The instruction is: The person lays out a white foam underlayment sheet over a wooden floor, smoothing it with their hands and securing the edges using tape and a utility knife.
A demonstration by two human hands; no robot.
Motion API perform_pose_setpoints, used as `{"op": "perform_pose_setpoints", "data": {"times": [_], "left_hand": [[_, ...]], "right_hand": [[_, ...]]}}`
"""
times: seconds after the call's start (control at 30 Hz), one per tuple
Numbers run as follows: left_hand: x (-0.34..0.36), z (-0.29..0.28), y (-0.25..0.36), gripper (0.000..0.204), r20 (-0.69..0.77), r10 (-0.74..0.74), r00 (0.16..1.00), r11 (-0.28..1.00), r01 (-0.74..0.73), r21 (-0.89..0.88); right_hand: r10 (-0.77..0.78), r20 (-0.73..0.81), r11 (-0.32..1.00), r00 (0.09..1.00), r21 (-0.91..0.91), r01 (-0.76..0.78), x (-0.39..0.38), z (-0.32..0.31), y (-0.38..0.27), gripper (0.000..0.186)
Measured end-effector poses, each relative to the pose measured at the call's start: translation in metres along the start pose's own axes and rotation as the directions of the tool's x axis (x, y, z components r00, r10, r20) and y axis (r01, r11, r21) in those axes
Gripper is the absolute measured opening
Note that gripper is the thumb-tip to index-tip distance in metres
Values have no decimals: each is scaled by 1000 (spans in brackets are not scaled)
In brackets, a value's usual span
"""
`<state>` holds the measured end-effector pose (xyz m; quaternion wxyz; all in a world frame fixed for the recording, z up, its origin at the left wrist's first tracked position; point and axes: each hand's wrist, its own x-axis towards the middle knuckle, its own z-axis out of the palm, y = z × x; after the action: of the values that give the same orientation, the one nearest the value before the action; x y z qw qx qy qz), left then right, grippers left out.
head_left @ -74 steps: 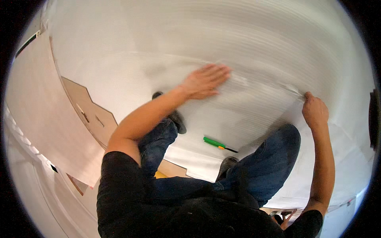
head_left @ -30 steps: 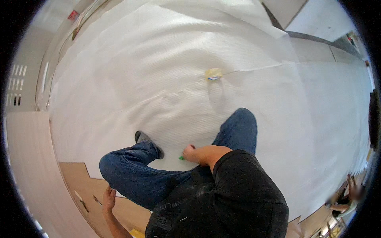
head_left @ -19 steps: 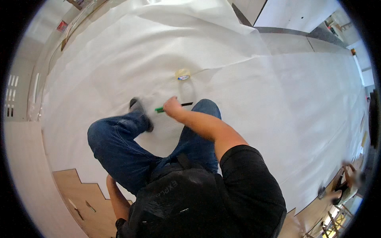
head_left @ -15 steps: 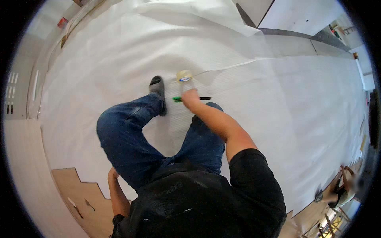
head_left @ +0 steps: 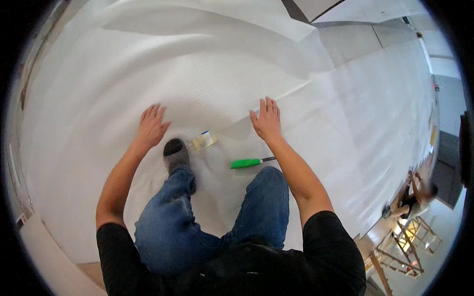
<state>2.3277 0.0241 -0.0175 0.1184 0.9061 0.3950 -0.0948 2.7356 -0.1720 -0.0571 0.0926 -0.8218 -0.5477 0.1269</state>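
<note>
My left hand (head_left: 153,127) lies palm down on the white foam-like sheet (head_left: 212,59), its fingers spread, to the left of and beyond my left foot. Further right, my right hand (head_left: 267,118) is also flat on the sheet with fingers stretched out, close to a seam or fold. Neither hand holds anything. Between them, near the sock, is a roll of clear yellowish tape (head_left: 204,140). A tool with a green handle (head_left: 245,163) and a dark shaft rests by my right knee; my right forearm hides its far end.
Wrinkles run through the sheet ahead. Grey floor tiles (head_left: 350,44) and a white panel (head_left: 370,11) are at the far right. A person (head_left: 417,195) crouches at the right edge, near a wooden frame (head_left: 407,241). Wood-coloured boards (head_left: 91,270) show at lower left.
My right hand has left the green-handled tool and moved forward onto the sheet. My left hand has come from beside my thigh to the sheet ahead. The view has shifted.
</note>
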Motion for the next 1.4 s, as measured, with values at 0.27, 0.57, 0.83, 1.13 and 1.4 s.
{"op": "perform_pose_setpoints", "data": {"times": [0.27,0.57,0.83,1.13,1.4], "left_hand": [[218,53,105,85,105,458,883,871,-470,147],[241,77,83,84,-66,634,771,773,-634,20],[251,73,101,83,-13,644,765,765,-644,-24],[303,74,159,71,-61,710,701,703,-710,25],[322,73,170,75,-42,730,682,679,-732,-59]], "right_hand": [[260,-124,962,958,-54,-268,121,58,21,81],[208,-114,963,971,-152,-224,108,61,43,78],[-262,140,946,955,234,225,70,-4,-61,66],[-632,775,693,-23,578,431,69,24,-174,43],[-560,814,682,-157,560,471,98,-10,-131,36]]}}
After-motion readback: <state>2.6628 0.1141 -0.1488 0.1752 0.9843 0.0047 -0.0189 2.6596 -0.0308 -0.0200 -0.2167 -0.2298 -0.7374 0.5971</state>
